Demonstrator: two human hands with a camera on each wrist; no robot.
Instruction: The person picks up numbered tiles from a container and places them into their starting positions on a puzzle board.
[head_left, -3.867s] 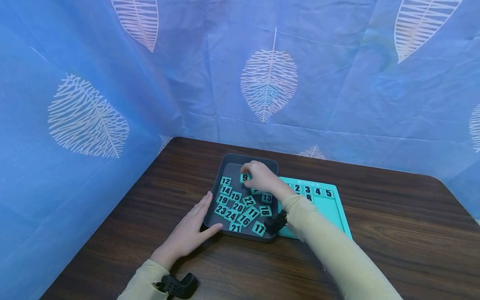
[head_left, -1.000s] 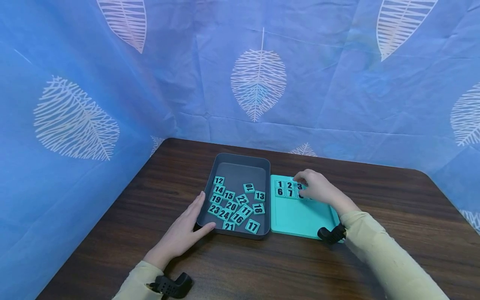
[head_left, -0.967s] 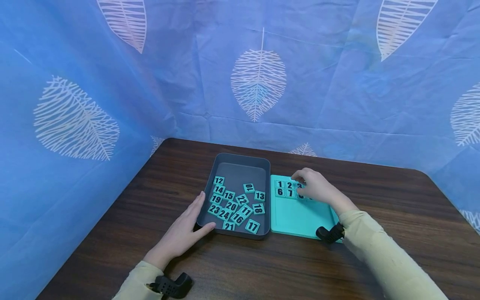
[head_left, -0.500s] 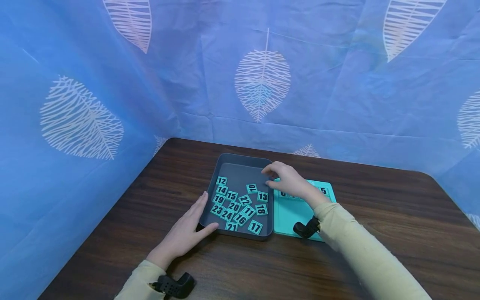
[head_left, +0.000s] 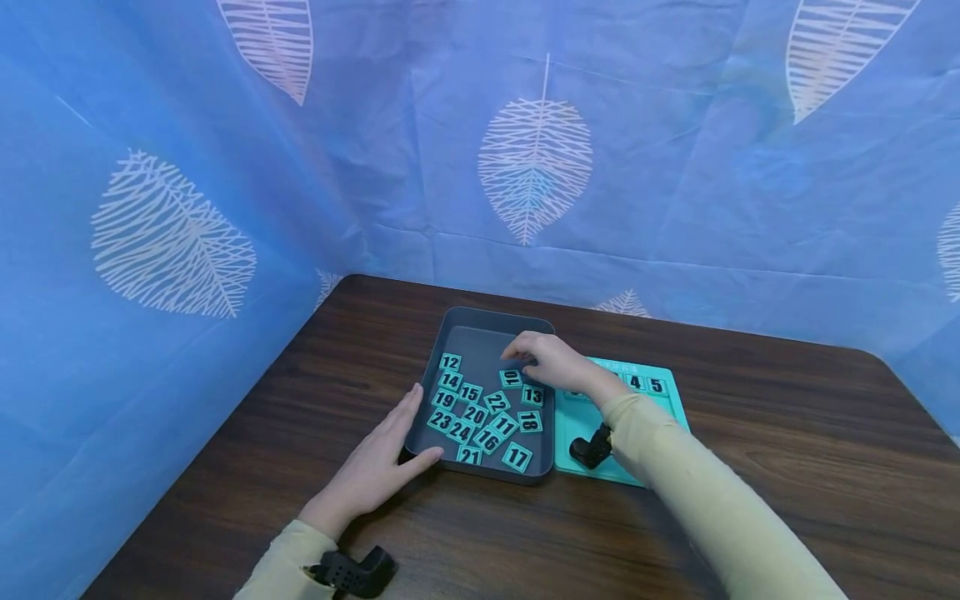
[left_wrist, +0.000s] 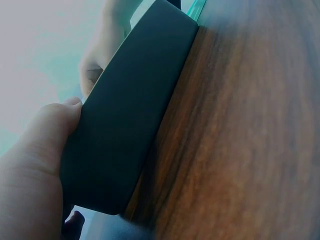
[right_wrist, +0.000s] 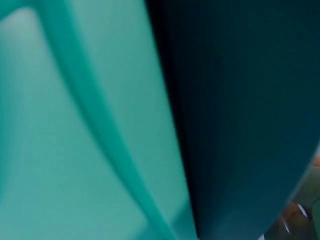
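A blue cloth (head_left: 420,167) printed with white leaves hangs behind and to the left of a dark wood-grained table (head_left: 787,425). On the table, a grey tray (head_left: 480,337) holds loose numbered tiles (head_left: 475,415), lying at various angles toward its near part. The left hand (head_left: 375,462) lies along the tray's left near corner, fingers straight, thumb spread and touching the wall. The right hand (head_left: 555,362) is over the tray's right side, fingers bent, thumb and fingertips apart, near the sideways tile 10 (head_left: 511,379); contact cannot be told. Just right of the tray lies a teal board (head_left: 572,423), partly hidden by the right arm (head_left: 697,475), with tiles 4 (head_left: 634,383) and 5 (head_left: 657,386) visible in its top row.
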